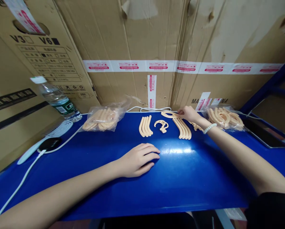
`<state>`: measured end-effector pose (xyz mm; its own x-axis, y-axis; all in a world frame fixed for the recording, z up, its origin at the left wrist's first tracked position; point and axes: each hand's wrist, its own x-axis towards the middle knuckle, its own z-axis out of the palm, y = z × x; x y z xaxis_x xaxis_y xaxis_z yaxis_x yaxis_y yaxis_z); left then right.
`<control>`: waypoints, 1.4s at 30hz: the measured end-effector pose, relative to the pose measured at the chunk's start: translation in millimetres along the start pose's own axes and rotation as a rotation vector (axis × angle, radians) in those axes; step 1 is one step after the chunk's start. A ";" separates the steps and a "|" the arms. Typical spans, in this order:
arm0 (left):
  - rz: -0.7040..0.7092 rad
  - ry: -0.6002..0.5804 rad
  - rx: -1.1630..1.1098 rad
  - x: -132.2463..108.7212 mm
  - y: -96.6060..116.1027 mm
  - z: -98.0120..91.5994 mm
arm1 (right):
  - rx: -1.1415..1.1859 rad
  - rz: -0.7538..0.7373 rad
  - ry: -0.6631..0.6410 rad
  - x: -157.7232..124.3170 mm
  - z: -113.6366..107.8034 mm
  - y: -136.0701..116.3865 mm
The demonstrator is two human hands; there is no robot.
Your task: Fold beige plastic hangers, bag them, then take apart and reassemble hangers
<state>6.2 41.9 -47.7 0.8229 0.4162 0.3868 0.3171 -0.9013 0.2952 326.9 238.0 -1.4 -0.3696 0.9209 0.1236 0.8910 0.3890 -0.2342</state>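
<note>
My left hand (140,160) rests palm down on the blue tabletop (137,195), fingers spread and holding nothing. At the back of the table, my right hand (189,113) has its fingers closed on a beige loop-shaped plastic piece (168,115). Just below it, several long curved beige arms (184,131), like folding-hanger arms, lie side by side. A second row of curved arms (145,126) is farther left. Between the rows lie small beige hooks (163,126), overlapping one another. More small beige parts (195,126) are partly hidden behind my right wrist.
Clear bags of beige parts stand left (101,119) and right (225,118). A water bottle (59,101), a hairbrush (47,138) and a black device (50,144) with white cable are at left. A phone (264,133) lies far right. Cardboard boxes (133,41) wall the back.
</note>
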 end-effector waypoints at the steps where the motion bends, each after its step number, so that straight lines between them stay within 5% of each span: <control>1: -0.003 -0.002 -0.002 -0.2 -0.2 0.0 | -0.006 0.004 -0.003 -0.2 1.1 -0.1; 12: -0.010 -0.012 -0.002 -0.1 1.9 0.2 | -0.057 0.096 -0.056 2.9 9.4 -5.2; 24: -0.017 -0.014 -0.009 -0.6 2.1 0.3 | 0.066 0.149 0.037 2.4 15.2 -1.6; 34: -0.009 0.000 -0.009 -0.3 2.1 -0.6 | 0.556 0.244 0.197 0.2 10.5 -8.0; 42: -0.004 0.080 -0.071 -1.6 1.3 0.3 | 0.910 0.166 0.362 -19.8 -36.8 -22.1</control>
<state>5.4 40.1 -48.2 0.7804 0.4310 0.4531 0.2843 -0.8899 0.3568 324.2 210.3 36.8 -0.0210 0.9616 0.2736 0.3259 0.2653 -0.9074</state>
